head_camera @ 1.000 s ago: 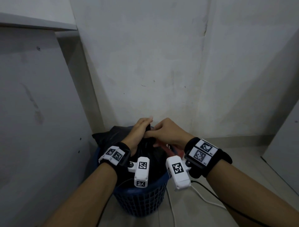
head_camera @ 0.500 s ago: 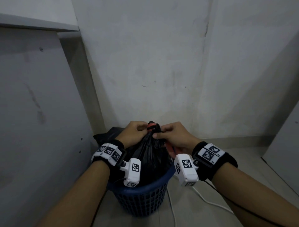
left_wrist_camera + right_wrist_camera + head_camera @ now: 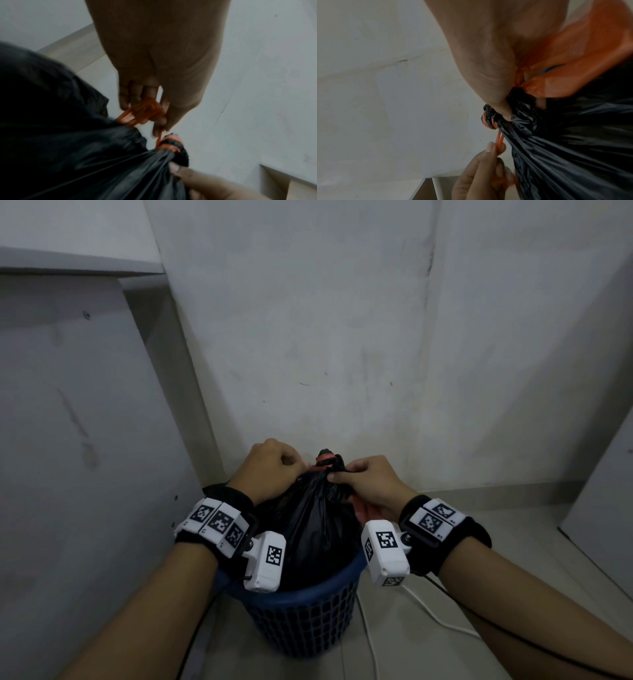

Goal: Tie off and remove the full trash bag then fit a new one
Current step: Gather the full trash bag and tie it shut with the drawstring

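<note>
A full black trash bag [image 3: 318, 529] stands in a blue mesh bin [image 3: 301, 614], its neck gathered into a bunched knot [image 3: 327, 462] with orange drawstring wound in it. My left hand [image 3: 274, 470] pinches the orange drawstring [image 3: 145, 111] just left of the knot; the string runs taut to the knot [image 3: 171, 144]. My right hand [image 3: 363, 481] grips the bag's neck at the right of the knot [image 3: 491, 117], thumb pressed on it. More orange plastic [image 3: 583, 56] lies under my right palm.
The bin sits in a corner between a white wall [image 3: 308, 337] and a grey cabinet side [image 3: 68, 440]. A white cable [image 3: 428, 614] and a black cable [image 3: 442, 590] trail on the tiled floor right of the bin.
Both hands rose and moved apart; the bag's neck is pulled up taller out of the bin, and the knot with orange string now shows between the hands.
</note>
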